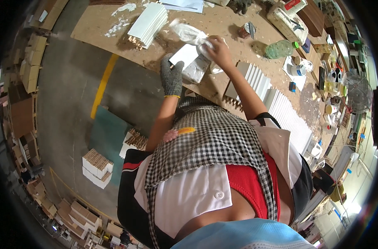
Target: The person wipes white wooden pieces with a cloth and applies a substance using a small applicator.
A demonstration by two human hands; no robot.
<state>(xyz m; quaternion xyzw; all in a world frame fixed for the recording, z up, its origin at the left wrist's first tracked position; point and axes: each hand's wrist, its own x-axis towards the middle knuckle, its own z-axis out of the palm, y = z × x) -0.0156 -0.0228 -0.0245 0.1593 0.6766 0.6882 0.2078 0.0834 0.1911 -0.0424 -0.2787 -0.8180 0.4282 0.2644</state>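
My left hand point(171, 76), in a grey knit glove, grips the near left end of a small white panel point(184, 54) with a wooden dowel at its edge. A crumpled white cloth point(188, 33) is in my bare right hand point(217, 52), its fingers closed round the bunched part at the panel's far right edge. Just below the panel, on the table, lies a white block in what looks like clear plastic point(196, 69), partly hidden by the panel.
Stacked white panels point(149, 25) stand at the workbench's point(99, 25) back left; long rows of panels point(286, 114) lie right. Farther right are a green bottle point(279, 50), a cup point(247, 30) and a dirty white canister point(286, 20). White blocks point(97, 168) sit on the floor mat.
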